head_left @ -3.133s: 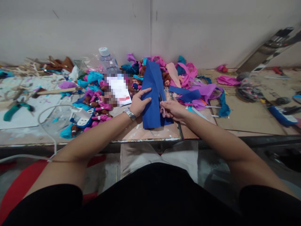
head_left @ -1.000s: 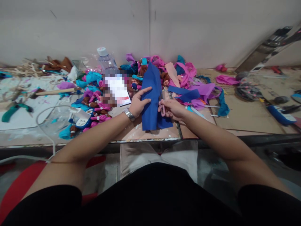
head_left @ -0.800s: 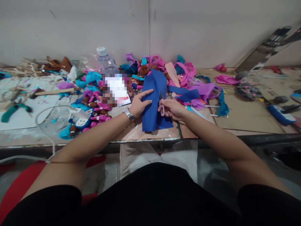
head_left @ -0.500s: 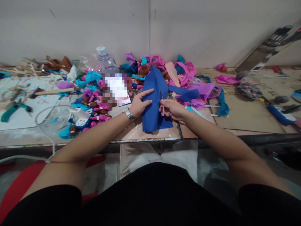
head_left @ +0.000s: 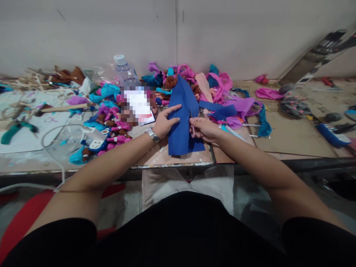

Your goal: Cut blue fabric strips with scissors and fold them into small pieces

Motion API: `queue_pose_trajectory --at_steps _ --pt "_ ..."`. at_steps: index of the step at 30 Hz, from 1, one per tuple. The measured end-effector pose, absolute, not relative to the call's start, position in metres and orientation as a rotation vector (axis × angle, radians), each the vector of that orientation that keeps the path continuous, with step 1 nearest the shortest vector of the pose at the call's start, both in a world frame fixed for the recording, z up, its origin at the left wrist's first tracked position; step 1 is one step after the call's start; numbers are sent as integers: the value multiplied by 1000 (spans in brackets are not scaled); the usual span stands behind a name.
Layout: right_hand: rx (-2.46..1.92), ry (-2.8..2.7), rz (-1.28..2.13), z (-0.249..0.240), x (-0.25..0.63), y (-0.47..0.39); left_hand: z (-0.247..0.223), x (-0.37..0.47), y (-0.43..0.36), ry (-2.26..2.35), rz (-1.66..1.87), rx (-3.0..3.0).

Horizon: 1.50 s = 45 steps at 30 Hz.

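A long sheet of dark blue crepe paper or cloth (head_left: pixel 178 135), partly cut lengthwise, lies on the table before me. My left hand (head_left: pixel 166 121) presses flat on its left side, thumb and fingers spread. In my right hand (head_left: pixel 204 129) is a small pair of scissors with pink handles (head_left: pixel 193 131). Their blades lie at the slit in the blue sheet, with its right-hand part beside them. A loose blue strip (head_left: pixel 219 109) rests just beyond my right hand.
Pink, purple, teal and brown scraps (head_left: pixel 114 111) crowd the left and back. A plastic bottle (head_left: pixel 127 72) and a phone with a lit, blurred screen (head_left: pixel 139 105) stand left. Green-handled pliers (head_left: pixel 16 131) and a hammer (head_left: pixel 65 107) lie farther left; cardboard (head_left: pixel 294 137) covers the right.
The scissors have shifted slightly in my right hand, and their blades look closer together against the blue sheet. My left hand has stayed in place.
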State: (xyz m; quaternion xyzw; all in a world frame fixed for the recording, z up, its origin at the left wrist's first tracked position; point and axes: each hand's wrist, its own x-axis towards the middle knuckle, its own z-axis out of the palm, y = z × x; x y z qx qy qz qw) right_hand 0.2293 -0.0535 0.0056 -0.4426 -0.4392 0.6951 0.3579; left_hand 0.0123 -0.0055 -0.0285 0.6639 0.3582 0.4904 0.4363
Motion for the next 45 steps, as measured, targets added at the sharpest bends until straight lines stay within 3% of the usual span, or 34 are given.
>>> queue_pose_trajectory --at_steps 45 --pt "-1081 -1157 1744 1 233 -50 -22 16 -15 817 1207 1781"
